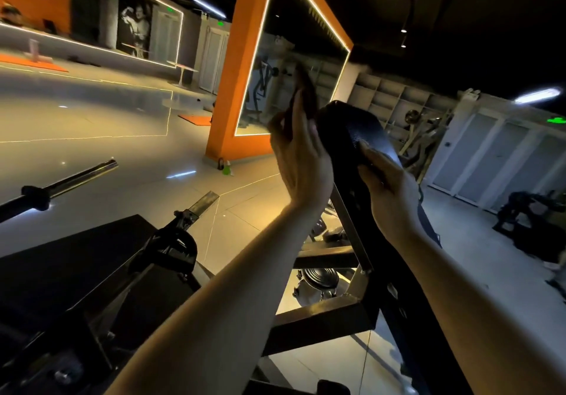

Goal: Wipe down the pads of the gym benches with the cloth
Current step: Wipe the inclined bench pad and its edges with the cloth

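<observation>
A black inclined bench pad [364, 131] rises at centre right on a dark metal frame [352, 211]. My left hand [301, 162] is raised against the pad's upper left side and grips a dark cloth [306, 94], which sticks up above my fingers. My right hand [387, 183] lies on the pad's face lower down, its fingers stretched flat along the surface. The pad's lower part is hidden behind my right forearm.
A barbell sleeve [76, 177] juts in from the left above a flat black pad [70, 260]. An orange-framed mirror [294, 45] stands behind the bench, with a green spray bottle [227, 168] at its base. White doors [490, 162] and dark equipment [533, 220] are on the right.
</observation>
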A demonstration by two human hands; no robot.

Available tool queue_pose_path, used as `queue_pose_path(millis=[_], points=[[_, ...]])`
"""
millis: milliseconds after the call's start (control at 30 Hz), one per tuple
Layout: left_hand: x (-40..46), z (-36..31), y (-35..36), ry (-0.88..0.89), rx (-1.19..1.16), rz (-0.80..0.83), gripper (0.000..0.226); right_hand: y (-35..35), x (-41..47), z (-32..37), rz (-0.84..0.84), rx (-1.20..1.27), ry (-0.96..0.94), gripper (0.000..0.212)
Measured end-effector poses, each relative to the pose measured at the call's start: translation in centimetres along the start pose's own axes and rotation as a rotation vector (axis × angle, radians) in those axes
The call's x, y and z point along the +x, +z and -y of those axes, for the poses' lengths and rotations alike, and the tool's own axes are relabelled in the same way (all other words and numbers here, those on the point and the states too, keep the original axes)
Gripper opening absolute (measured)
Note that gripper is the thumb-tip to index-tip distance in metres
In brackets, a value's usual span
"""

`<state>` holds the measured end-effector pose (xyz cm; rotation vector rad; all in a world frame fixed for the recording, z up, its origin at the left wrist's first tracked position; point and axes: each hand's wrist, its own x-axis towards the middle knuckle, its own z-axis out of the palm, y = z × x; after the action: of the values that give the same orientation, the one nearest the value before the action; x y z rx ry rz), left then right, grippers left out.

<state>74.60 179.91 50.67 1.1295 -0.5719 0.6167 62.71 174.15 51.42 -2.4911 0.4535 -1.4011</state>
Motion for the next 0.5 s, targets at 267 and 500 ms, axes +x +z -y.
queue_pose_path(millis=[267, 500], points=[[-6.9, 0.1, -0.4, -0.009, -0.102, 0.154, 0.048, 0.3, 0.0, -0.8, 0.007, 0.156, 0.042, 0.049], [-0.8, -0.4, 0.3, -0.046, -0.004, 0.022, 0.04, 0.4, 0.0, -1.3, 0.027, 0.198, 0.025, 0.046]])
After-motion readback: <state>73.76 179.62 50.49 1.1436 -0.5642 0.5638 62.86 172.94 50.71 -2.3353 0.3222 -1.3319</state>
